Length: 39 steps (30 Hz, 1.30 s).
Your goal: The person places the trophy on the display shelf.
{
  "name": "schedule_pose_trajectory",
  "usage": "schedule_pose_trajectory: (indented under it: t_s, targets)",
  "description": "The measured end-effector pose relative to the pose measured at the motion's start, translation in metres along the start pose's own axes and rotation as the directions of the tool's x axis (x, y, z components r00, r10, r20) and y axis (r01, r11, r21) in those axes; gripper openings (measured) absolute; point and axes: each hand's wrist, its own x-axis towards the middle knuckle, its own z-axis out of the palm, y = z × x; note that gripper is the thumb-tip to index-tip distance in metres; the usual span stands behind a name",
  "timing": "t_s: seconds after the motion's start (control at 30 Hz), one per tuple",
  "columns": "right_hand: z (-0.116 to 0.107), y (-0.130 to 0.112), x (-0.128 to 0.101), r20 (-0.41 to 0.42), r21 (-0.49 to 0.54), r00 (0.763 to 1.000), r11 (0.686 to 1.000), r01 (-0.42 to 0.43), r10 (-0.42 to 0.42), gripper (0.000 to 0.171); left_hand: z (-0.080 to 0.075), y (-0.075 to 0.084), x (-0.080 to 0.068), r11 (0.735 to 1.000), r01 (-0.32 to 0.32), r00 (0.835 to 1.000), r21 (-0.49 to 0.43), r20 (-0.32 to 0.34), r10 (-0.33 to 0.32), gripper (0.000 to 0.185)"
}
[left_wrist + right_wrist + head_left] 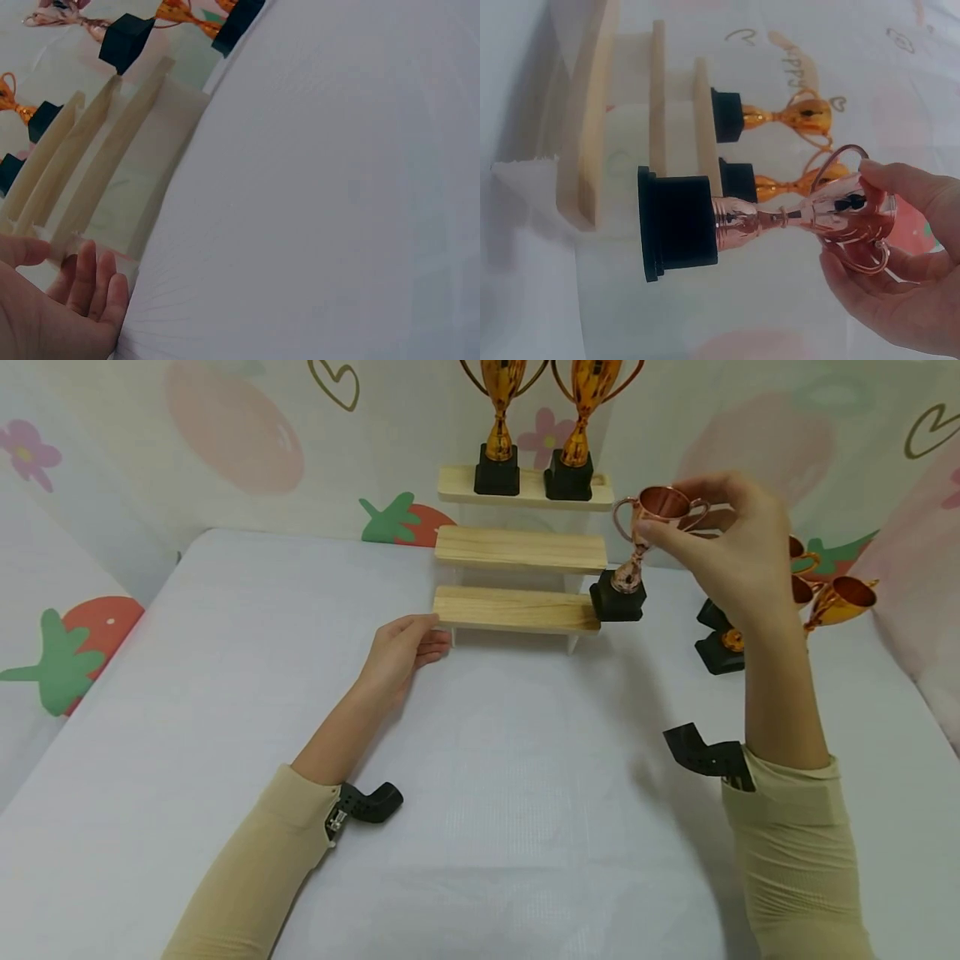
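Item: copper trophy (pixel 639 547), black square base, two handles; pinched at the cup rim by the right hand (pixel 731 556), grip clamped on it, thumb and fingers curled round the bowl; carried in the air, slightly tilted, its base just beside the right end of the lowest step of the wooden stepped stand (pixel 519 610). Left hand (pixel 401 652): fingers straight and relaxed, resting on the table (pixel 225 693) against the left end of that lowest step, holding nothing. Surroundings: two gold trophies (pixel 534 427) upright on the top step, cups cut off by the frame edge; middle and lowest steps bare. Further trophies (pixel 825 602) lie tipped on the table at right, largely hidden behind the right hand and forearm, count unclear. Strawberry-printed wall (pixel 225 435) behind. The right wrist view shows the copper trophy's base (pixel 679 223) in front of the steps and overlapping one gold trophy's base; the head view does not show that overlap. The left wrist view shows the steps end-on and only the fingers (pixel 86 281)
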Motion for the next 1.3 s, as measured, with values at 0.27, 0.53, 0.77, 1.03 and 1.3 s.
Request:
schedule_pose_trajectory:
  t_s: [0.27, 0.53, 0.77, 1.03, 1.3]
  targets:
    - [0.005, -0.01, 0.004, -0.015, 0.004, 1.0, 1.0, 0.024, -0.024, 0.052, 0.001, 0.0, 0.001, 1.0, 0.0, 1.0, 0.001, -0.002, 0.0, 0.039]
    - [0.013, -0.02, 0.009, -0.019, 0.019, 0.999, 0.999, 0.048, -0.048, 0.049, 0.0, 0.0, 0.002, 1.0, 0.0, 1.0, -0.003, 0.002, 0.0, 0.04]
    - [0.023, -0.027, 0.013, -0.011, 0.021, 0.998, 0.998, 0.054, -0.054, 0.05, -0.001, -0.001, 0.002, 1.0, -0.011, 1.0, -0.013, 0.008, 0.011, 0.038]
    - [0.034, -0.036, 0.017, 0.003, 0.025, 0.997, 0.997, 0.075, -0.075, 0.052, -0.001, -0.001, 0.001, 1.0, -0.008, 1.0, -0.01, 0.007, 0.009, 0.038]
    - [0.041, -0.041, 0.023, 0.009, 0.045, 0.998, 0.997, 0.058, -0.058, 0.052, 0.0, -0.002, 0.002, 1.0, -0.003, 1.0, -0.004, 0.004, 0.003, 0.039]
